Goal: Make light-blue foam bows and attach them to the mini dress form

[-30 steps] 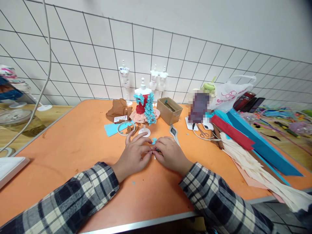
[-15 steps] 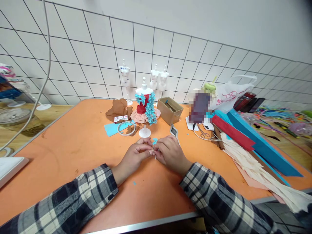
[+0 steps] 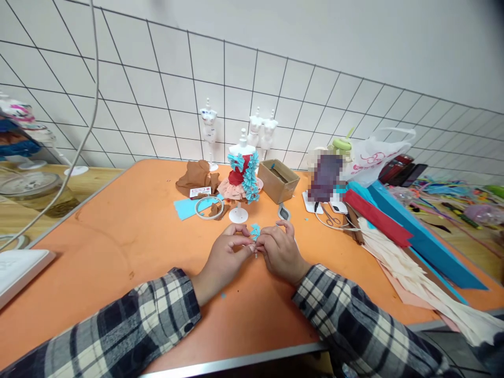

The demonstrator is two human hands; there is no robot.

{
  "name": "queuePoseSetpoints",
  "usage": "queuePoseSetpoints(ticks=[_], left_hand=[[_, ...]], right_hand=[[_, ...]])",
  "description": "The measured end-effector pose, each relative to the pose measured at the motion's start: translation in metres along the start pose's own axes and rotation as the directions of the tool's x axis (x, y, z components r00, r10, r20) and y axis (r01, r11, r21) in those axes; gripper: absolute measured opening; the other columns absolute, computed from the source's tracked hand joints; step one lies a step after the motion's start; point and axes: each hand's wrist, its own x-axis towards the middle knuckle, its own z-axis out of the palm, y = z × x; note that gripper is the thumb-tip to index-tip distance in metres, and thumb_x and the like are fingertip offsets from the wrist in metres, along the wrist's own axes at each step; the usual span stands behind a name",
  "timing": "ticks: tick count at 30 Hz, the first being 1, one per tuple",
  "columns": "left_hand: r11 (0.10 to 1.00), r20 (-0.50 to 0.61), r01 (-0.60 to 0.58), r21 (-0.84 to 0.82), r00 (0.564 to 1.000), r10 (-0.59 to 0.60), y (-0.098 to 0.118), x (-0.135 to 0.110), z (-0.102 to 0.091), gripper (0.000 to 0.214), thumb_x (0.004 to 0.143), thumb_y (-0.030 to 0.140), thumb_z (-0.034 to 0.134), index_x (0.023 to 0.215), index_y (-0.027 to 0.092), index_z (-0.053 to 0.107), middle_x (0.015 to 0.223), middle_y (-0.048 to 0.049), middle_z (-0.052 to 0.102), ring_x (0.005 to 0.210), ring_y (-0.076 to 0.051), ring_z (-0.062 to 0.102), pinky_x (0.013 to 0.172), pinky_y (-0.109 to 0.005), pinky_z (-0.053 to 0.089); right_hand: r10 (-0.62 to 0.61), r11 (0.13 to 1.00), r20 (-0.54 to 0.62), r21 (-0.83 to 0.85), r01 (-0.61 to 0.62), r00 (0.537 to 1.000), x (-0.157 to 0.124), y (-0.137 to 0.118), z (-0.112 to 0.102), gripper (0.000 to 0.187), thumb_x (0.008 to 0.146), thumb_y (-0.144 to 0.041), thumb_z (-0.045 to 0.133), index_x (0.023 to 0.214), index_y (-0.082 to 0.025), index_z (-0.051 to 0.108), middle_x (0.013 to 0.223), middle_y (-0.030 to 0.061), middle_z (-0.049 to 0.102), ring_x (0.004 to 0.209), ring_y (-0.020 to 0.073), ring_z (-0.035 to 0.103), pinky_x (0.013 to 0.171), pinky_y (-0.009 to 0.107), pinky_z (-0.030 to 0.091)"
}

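Note:
A small piece of folded light-blue crepe paper (image 3: pixel 255 231) stands up between my hands, pinched low by the fingertips. My left hand (image 3: pixel 230 251) closes on it from the left with thumb and index finger. From the right, my right hand (image 3: pixel 281 252) pinches it too, its fingers curled. A thin pale end shows just below the fingertips; the grip itself is partly hidden. Just beyond the hands stands a small white dress form (image 3: pixel 243 152) on a round base, wearing a red top, blue ruffles and a pink skirt.
On the orange table (image 3: pixel 157 231) lie a metal ring (image 3: pixel 199 211), brown crepe paper (image 3: pixel 192 176) and light-blue paper (image 3: pixel 184 209). A cardboard box (image 3: pixel 280 184) is at the back. Scissors (image 3: pixel 333 218), a red paper roll (image 3: pixel 378 218) and cream strips (image 3: pixel 397 262) lie right. More white dress forms (image 3: pixel 208 126) stand behind.
The view has shifted slightly, so everything sits a little further right. More of the blue paper shows above my fingertips, and a right-hand finger has lifted. Both hands keep their pinch.

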Motion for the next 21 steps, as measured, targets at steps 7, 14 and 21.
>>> queuePoseSetpoints(ticks=[7,14,21], left_hand=[[0.999,-0.233,0.011,-0.034,0.972,-0.018,-0.022,0.018,-0.016,0.021,0.082,0.036,0.063,0.082,0.019,0.076,0.111,-0.0072,0.061,0.110,-0.024,0.056,0.102,-0.039,0.041],[0.990,0.111,-0.101,-0.099,0.988,0.112,-0.013,0.003,-0.010,0.054,0.087,0.045,0.059,0.138,0.034,0.048,0.161,0.0007,0.010,0.147,-0.027,0.011,0.117,-0.044,0.022],[0.958,0.232,-0.224,0.177,0.956,0.180,-0.021,0.003,-0.005,0.062,0.086,0.050,0.059,0.143,0.032,0.042,0.162,-0.0016,-0.003,0.147,-0.032,-0.004,0.118,-0.052,0.008]], right_hand=[[0.147,0.941,-0.096,0.320,-0.109,0.984,0.006,-0.035,-0.004,0.018,0.093,-0.018,0.041,0.104,-0.024,0.055,0.091,0.0028,0.062,0.083,0.0164,0.056,0.090,0.040,0.038],[0.693,0.257,0.187,0.838,-0.482,0.696,0.008,-0.002,0.006,0.086,0.090,-0.038,0.056,0.150,-0.036,-0.005,0.135,0.0076,0.050,0.121,0.0194,0.051,0.101,0.042,0.040],[0.685,-0.111,0.416,0.871,-0.478,0.598,0.009,0.005,0.006,0.096,0.079,-0.034,0.071,0.151,-0.029,0.008,0.080,-0.0032,0.066,0.081,0.0147,0.063,0.085,0.034,0.048]])
